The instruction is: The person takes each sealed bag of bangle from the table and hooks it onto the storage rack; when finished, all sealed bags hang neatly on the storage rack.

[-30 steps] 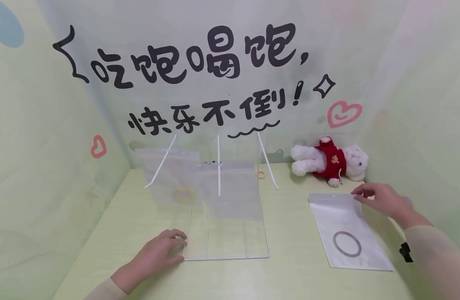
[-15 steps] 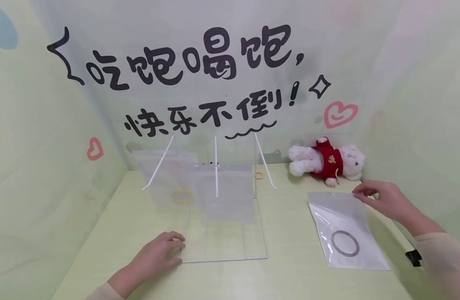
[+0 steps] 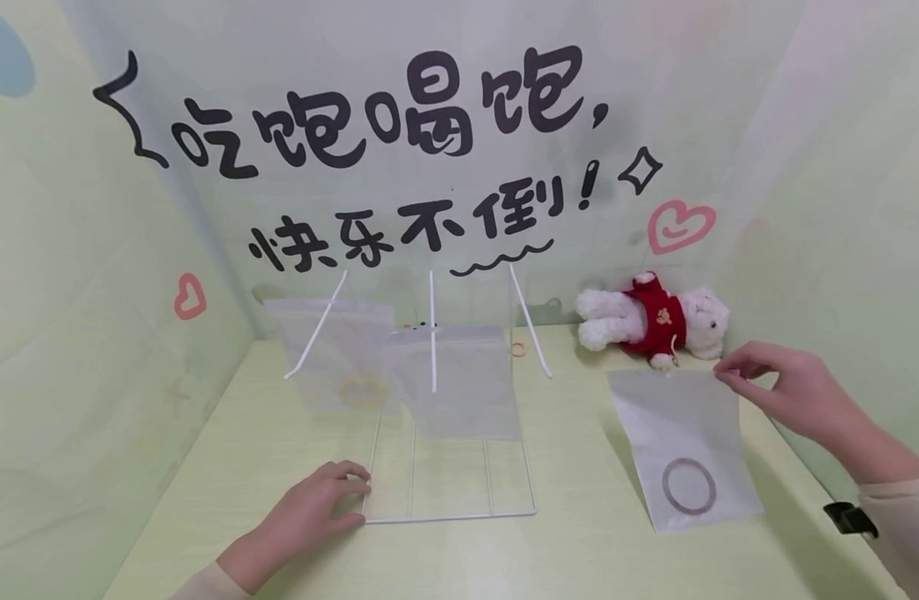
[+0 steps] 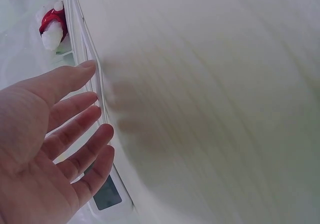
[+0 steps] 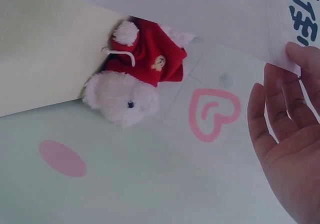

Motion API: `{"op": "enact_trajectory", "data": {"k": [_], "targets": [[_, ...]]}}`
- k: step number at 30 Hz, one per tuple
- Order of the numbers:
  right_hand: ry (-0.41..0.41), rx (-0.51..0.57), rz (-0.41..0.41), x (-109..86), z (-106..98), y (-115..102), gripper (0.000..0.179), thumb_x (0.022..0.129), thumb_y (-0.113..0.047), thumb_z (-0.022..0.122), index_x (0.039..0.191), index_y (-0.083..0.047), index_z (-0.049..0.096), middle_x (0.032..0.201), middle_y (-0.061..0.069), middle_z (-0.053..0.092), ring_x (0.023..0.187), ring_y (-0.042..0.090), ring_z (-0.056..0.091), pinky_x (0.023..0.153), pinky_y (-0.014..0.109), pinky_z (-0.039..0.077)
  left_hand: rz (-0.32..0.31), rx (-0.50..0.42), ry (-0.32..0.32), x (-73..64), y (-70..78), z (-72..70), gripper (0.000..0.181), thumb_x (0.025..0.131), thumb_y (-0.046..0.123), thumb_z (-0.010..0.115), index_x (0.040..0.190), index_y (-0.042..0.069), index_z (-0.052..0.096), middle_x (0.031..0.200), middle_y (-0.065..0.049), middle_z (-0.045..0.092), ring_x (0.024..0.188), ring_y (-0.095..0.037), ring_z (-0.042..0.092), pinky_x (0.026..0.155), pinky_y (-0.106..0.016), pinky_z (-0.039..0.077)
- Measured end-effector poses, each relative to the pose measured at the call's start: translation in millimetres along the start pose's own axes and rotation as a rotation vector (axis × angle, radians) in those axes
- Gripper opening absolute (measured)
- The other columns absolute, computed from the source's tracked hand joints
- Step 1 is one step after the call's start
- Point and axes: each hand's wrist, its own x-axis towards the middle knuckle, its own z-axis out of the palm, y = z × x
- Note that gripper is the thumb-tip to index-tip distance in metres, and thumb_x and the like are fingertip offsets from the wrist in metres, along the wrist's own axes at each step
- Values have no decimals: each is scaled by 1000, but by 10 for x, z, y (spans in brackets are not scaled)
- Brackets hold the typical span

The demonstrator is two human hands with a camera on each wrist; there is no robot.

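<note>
At the right, my right hand pinches the top right corner of a clear zip bag between thumb and fingers. A dark ring shows low in that bag, which slopes up from the table with a shadow beside it. In the right wrist view the bag crosses the top as a pale sheet. My left hand rests its fingertips and thumb at the front left corner of a white wire rack, fingers loosely spread. Two more clear bags hang on the rack: one with a yellow ring, another on the middle prong.
A white plush bear in a red top lies at the back right, behind the held bag. The rack's right prong has no bag on it. Printed curtains enclose the table at the back and sides. A small orange ring shows behind the rack.
My right hand has raised the top of the bag off the table and moved slightly up and right. The middle hanging bag sways a little. My left hand stays at the rack's corner.
</note>
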Motion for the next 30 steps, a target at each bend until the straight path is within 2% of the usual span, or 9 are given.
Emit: {"op": "enact_trajectory", "data": {"k": [5,8,18,24,26,30], "targets": [[56,40,-23,69,-98,-176,39,71,8,86,93,-23,76,82,-14,71,75,-15,57,61,8,45,2,0,-3,3,-6,8,36,81,33,86,112,16,79,127,6,67,112,-19,66,98,-44,60],[57,47,-47,95,-151,-268,40,71,9,86,93,-23,76,82,-14,71,76,-16,57,58,9,44,6,1,-1,1,-12,15,36,81,33,86,111,16,79,127,6,67,112,-20,67,100,-47,59],[71,47,-130,167,-319,-555,50,65,16,86,94,-24,75,87,-17,70,79,-16,56,61,8,45,13,0,10,2,-14,18,35,81,33,86,111,16,79,126,6,68,113,-20,67,110,-52,52],[77,61,-157,192,-380,-681,53,65,17,86,96,-24,75,88,-18,70,81,-14,58,66,4,47,15,2,14,2,-2,12,35,81,32,86,111,16,79,126,6,68,110,-19,67,96,-43,61],[83,87,-168,194,-385,-716,54,64,18,86,97,-23,75,89,-17,71,81,-13,59,71,2,48,18,0,15,2,1,8,35,81,32,86,111,15,79,126,5,68,110,-19,67,97,-43,61],[99,163,-209,221,-367,-798,55,60,21,85,99,-18,77,90,-12,72,82,-8,63,79,0,49,19,4,15,3,3,3,35,80,32,87,110,16,79,125,5,68,110,-19,67,107,-50,55]]}}
